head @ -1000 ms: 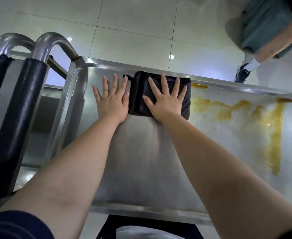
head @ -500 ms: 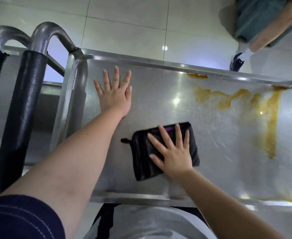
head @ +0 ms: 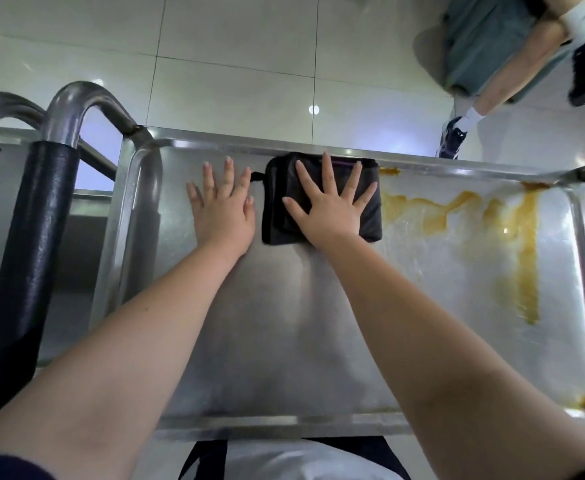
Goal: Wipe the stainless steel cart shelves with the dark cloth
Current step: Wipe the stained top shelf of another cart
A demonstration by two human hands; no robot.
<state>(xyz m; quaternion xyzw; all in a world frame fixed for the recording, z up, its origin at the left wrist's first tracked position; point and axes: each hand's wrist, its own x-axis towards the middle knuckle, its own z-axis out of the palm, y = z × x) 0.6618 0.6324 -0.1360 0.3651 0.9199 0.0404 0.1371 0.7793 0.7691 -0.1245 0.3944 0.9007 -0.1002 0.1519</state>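
Two hands were on the flat stainless steel cart shelf. The right hand lay flat with its fingers spread, pressing the folded dark cloth down at the shelf's far rim. The left hand rested open on bare steel just beside the cloth's left edge, gripping nothing. Streaky amber-brown residue began just beside the cloth's right edge.

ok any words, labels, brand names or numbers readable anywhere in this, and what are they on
No text can be read anywhere.
dark cloth: a purple strip along its far edge, no lettering visible.
cart shelf: bare steel, no markings.
black handle grip: plain.
bystander's shoe: pale marks, too small and blurred to read.
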